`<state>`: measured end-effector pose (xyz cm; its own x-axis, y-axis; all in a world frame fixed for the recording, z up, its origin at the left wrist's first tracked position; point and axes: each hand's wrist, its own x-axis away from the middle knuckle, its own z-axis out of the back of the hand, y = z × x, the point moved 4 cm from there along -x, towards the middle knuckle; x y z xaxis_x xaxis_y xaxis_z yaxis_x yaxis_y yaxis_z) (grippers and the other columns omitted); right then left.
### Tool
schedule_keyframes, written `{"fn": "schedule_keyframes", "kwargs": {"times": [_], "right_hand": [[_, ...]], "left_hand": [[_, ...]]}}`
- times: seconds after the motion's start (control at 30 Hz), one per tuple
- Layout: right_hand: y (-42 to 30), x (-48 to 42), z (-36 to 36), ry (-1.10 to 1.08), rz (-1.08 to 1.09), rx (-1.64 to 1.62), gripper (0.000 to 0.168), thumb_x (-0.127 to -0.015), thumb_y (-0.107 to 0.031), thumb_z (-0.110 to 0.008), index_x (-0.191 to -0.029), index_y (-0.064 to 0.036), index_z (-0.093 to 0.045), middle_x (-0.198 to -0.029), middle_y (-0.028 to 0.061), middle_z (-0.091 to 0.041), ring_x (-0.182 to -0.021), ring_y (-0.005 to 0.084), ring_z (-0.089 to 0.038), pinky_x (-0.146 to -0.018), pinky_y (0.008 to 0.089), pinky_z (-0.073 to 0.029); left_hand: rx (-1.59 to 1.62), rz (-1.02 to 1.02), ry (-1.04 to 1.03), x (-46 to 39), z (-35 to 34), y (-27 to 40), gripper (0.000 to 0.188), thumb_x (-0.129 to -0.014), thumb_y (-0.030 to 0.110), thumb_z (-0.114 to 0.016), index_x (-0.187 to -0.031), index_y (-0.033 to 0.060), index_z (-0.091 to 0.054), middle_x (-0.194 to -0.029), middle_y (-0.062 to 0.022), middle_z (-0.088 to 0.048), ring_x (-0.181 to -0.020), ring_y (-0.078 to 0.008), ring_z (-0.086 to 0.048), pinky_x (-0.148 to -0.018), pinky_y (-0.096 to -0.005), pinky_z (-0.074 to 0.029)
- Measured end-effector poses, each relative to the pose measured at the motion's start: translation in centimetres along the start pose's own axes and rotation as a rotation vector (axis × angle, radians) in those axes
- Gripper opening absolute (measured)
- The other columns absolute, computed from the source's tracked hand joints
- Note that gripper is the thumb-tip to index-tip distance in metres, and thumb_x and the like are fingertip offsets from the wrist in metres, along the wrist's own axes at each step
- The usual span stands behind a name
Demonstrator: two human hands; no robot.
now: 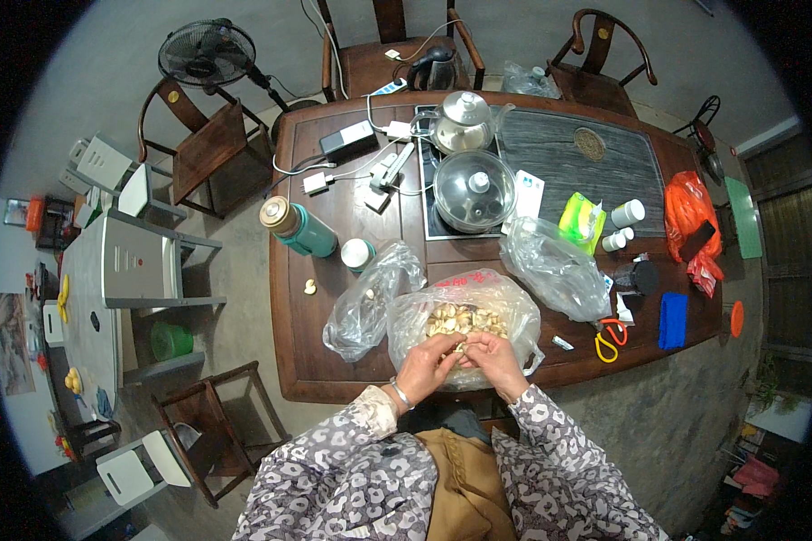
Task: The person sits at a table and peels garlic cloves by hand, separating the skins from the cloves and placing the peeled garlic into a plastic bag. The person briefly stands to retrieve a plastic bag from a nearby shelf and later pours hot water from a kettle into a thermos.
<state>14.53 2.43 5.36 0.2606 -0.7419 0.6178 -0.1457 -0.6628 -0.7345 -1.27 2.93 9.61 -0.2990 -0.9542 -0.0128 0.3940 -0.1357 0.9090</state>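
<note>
An opened clear plastic bag (402, 318) with red print lies at the near edge of the wooden table, holding many small pale-brown pieces (463, 318), perhaps nuts or cloves. Above its near part, my left hand (427, 365) and my right hand (492, 362) meet at the fingertips, pinching a small pale piece (460, 347) between them. Its kind is too small to tell. To the left lies another clear plastic bag (362, 318) with a few pale bits inside. A loose pale piece (310, 287) sits further left on the wood.
Right of the bag are a crumpled clear bag (555, 270), scissors (609, 340) with red and yellow handles and a blue cloth (672, 320). Beyond stand a glass-lidded pot (475, 193) and a kettle (461, 125). A teal flask (308, 233) stands at left.
</note>
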Motion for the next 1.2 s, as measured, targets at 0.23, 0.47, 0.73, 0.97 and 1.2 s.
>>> {"fn": "schedule_keyframes", "kwargs": {"times": [0.23,0.47,0.73,0.97,1.2], "right_hand": [[-0.1,-0.3,0.3,-0.016,-0.033,0.081,0.013,-0.092,-0.004,-0.057,-0.100,0.004,-0.063,-0.085,0.0069,-0.069,-0.072,0.0114,-0.066,-0.067,0.0235,-0.055],[-0.5,-0.2,0.3,0.003,-0.053,0.062,0.016,-0.091,-0.003,-0.057,-0.101,0.006,-0.065,-0.085,0.0081,-0.070,-0.071,0.0117,-0.066,-0.066,0.0231,-0.055],[-0.7,0.1,-0.4,0.004,-0.046,-0.058,0.017,-0.093,-0.005,-0.056,-0.106,0.006,-0.062,-0.089,0.0086,-0.069,-0.074,0.0120,-0.066,-0.069,0.0239,-0.056],[-0.3,0.0,0.3,-0.018,-0.093,-0.040,0.018,-0.093,-0.005,-0.057,-0.106,0.005,-0.062,-0.089,0.0071,-0.069,-0.076,0.0114,-0.066,-0.070,0.0233,-0.055],[0.2,-0.1,1.0,-0.005,-0.107,0.032,0.014,-0.091,-0.005,-0.057,-0.099,0.003,-0.065,-0.088,0.0061,-0.069,-0.076,0.0110,-0.066,-0.068,0.0228,-0.054]], "left_hand": [[0.049,0.019,-0.002,0.4,-0.5,-0.9,0.030,-0.085,0.005,-0.067,-0.114,0.0024,-0.064,-0.095,-0.0158,-0.068,-0.084,-0.0297,-0.067,-0.071,-0.0354,-0.054],[0.093,0.025,0.008,0.2,-0.4,-1.0,0.024,-0.084,0.006,-0.068,-0.108,0.0019,-0.068,-0.098,-0.0166,-0.070,-0.084,-0.0300,-0.069,-0.071,-0.0334,-0.054],[0.068,0.074,0.023,0.3,-0.6,-0.8,0.028,-0.085,0.004,-0.067,-0.113,0.0031,-0.065,-0.096,-0.0169,-0.067,-0.081,-0.0300,-0.068,-0.069,-0.0344,-0.054],[0.052,0.095,0.008,0.7,-0.9,-0.6,0.032,-0.085,0.005,-0.067,-0.116,0.0043,-0.061,-0.100,-0.0160,-0.065,-0.083,-0.0313,-0.067,-0.070,-0.0361,-0.054],[-0.005,0.009,0.001,0.5,-1.2,-0.6,0.033,-0.085,0.006,-0.068,-0.118,0.0049,-0.062,-0.096,-0.0155,-0.066,-0.081,-0.0280,-0.067,-0.068,-0.0338,-0.055]]}}
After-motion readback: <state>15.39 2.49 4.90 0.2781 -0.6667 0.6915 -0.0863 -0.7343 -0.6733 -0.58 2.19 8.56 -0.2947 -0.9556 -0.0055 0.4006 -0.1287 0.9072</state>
